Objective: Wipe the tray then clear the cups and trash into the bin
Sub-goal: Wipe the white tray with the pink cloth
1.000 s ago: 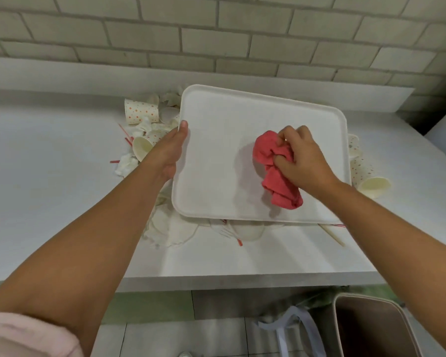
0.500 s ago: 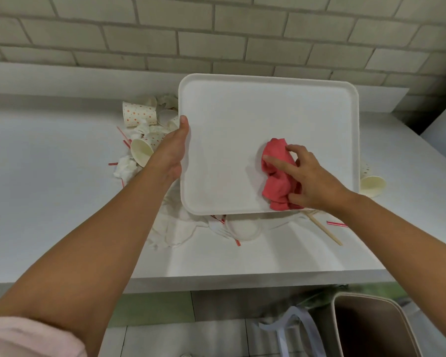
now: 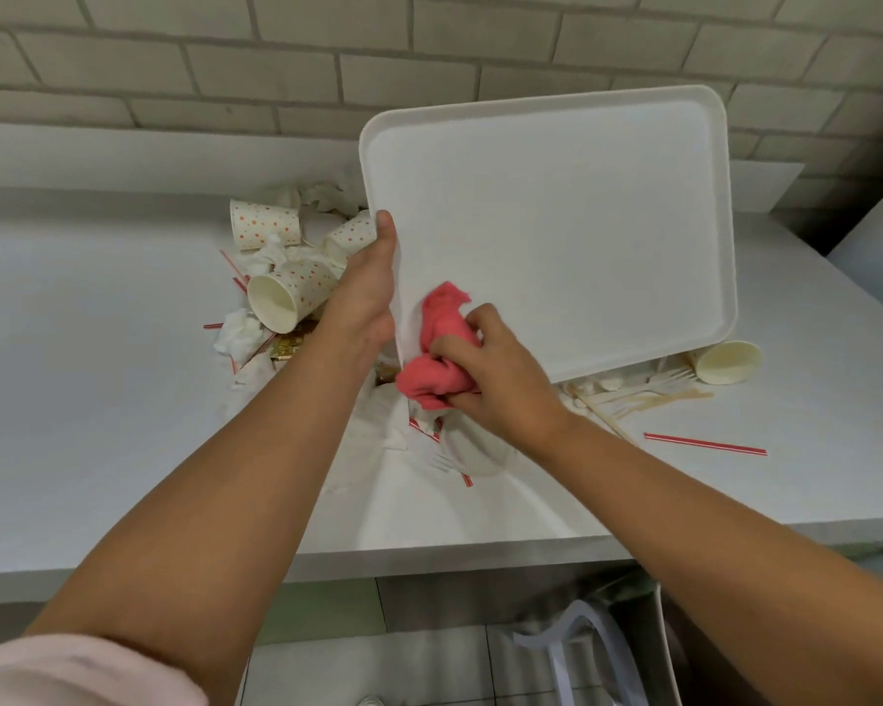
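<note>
The white rectangular plastic tray [image 3: 556,236] is tilted up above the white desk [image 3: 98,374], its face turned toward the camera and its far edge up against the pale brick wall. Whether its near edge rests on the litter beneath it cannot be told. The left hand [image 3: 365,293] grips the tray's left edge, thumb laid along the top face and fingers hidden behind. The right hand [image 3: 500,379] is curled round a bunched pinkish-red cloth [image 3: 442,343], which it presses on the tray's near left corner, just beside the left hand.

Left of the tray lie three white paper cups with orange dots: one on its side with its mouth toward the camera [image 3: 289,293], one farther back [image 3: 263,224], and one partly hidden behind the left thumb [image 3: 353,231]. Crumpled white napkins [image 3: 240,333] and red-and-white striped straws are mixed among them. Just off the tray's near right corner a plain cream paper cup [image 3: 727,361] lies on its side, near white plastic forks and wooden stirrers [image 3: 648,394]. One long striped straw [image 3: 704,444] lies apart, nearer the desk's front edge. Below the desk, by the right forearm, the rim of a bin [image 3: 664,644] shows.
</note>
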Demonstrator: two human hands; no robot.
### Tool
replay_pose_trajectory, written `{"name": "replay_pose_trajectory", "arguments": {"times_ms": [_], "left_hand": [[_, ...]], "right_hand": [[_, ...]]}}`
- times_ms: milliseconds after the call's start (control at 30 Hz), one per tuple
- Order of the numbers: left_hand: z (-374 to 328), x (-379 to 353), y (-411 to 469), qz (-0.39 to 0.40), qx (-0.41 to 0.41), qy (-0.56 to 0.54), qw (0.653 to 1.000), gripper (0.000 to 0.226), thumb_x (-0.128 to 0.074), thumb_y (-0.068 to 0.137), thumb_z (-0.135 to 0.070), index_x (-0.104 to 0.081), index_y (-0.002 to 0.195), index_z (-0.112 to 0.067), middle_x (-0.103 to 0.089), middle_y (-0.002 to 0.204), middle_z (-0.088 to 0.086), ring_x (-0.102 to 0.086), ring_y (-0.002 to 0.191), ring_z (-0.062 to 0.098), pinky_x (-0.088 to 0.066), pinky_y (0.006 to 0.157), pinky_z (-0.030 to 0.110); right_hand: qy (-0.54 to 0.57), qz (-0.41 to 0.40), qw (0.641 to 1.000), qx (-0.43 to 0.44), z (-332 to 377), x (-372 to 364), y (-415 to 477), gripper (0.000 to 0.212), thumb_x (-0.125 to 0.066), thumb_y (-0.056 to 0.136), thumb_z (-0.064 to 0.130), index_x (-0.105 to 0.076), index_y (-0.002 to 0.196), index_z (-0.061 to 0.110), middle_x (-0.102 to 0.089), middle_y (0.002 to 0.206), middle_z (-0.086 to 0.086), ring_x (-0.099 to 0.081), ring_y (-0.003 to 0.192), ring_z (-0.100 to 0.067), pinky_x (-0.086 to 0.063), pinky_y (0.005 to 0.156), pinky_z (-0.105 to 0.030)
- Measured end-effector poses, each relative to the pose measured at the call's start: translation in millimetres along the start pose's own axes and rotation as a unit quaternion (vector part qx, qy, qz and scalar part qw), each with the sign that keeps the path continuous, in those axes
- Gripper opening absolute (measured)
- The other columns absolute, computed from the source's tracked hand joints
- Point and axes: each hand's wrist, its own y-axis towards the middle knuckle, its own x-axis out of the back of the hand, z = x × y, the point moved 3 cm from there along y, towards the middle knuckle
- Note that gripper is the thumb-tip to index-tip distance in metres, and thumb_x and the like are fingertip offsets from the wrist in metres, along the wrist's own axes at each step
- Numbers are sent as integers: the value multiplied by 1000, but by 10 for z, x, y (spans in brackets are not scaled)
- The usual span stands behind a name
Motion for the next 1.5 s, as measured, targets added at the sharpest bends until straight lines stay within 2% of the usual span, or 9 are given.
{"name": "replay_pose_trajectory", "arguments": {"times_ms": [233,367,500,667,833,1067,1333,1433,1500], "left_hand": [[35,-33,27,6,24,-56,998,62,-22,95,-56,-55,120,-10,-70,104,10,-70,91,24,-58,71,35],[203,38,147,-20,46,-87,995,77,-35,81,-68,-43,137,-15,-62,126,13,-61,113,33,-45,99,53],[146,-69,91,-14,47,-115,992,63,-33,90,-61,-47,134,-18,-63,125,7,-62,112,27,-46,100,47],[124,-130,67,-27,47,-116,992,52,-35,94,-55,-50,130,-21,-62,124,2,-62,105,21,-51,92,43],[171,-137,-70,-65,78,-118,988,52,-39,93,-54,-48,132,-20,-62,123,1,-61,98,22,-50,76,40],[119,-251,-114,-74,67,-110,989,49,-38,93,-54,-51,128,-22,-63,118,-1,-61,83,17,-50,66,34],[93,-117,-80,-76,80,-50,993,51,-37,94,-54,-50,129,-19,-61,119,2,-59,91,20,-46,79,37],[56,-58,-92,-77,74,-35,994,47,-37,95,-52,-52,126,-20,-62,102,-1,-58,81,14,-45,76,33],[35,-60,-102,-67,67,-42,995,44,-38,95,-51,-53,123,-20,-63,97,-3,-59,81,12,-46,70,31]], "right_hand": [[-28,-2,998,-50,4,77,4,36,-69,73,14,-63,108,17,-43,113,-12,-47,96,-28,-44,57,-30],[-50,-18,996,-74,-175,182,-69,41,-66,69,5,-62,108,17,-44,116,-14,-46,97,-31,-46,57,-33],[-60,-56,990,-110,-379,309,-133,48,-62,66,-3,-61,110,16,-44,118,-15,-45,96,-31,-47,56,-33],[-46,-119,963,-235,-825,543,-243,58,-60,71,-2,-52,125,17,-35,127,-13,-41,113,-31,-48,83,-36],[46,-220,908,-353,-1285,773,-337,59,-70,70,4,-49,123,20,-33,114,-8,-48,101,-27,-45,86,-30],[169,-360,757,-519,-1571,846,-348,68,-69,73,6,-37,133,14,-32,126,-18,-51,106,-36,-46,84,-32],[126,-343,795,-485,-1735,888,-499,64,-71,68,1,-43,124,16,-43,122,-15,-51,98,-30,-49,89,-42],[104,-283,813,-497,-2283,872,-623,70,-76,53,27,-46,116,31,-57,108,-9,-62,87,-27,-58,74,-45],[75,-245,832,-492,-2379,908,-641,62,-74,55,32,-50,112,28,-58,105,-7,-63,88,-27,-57,78,-46]]}}
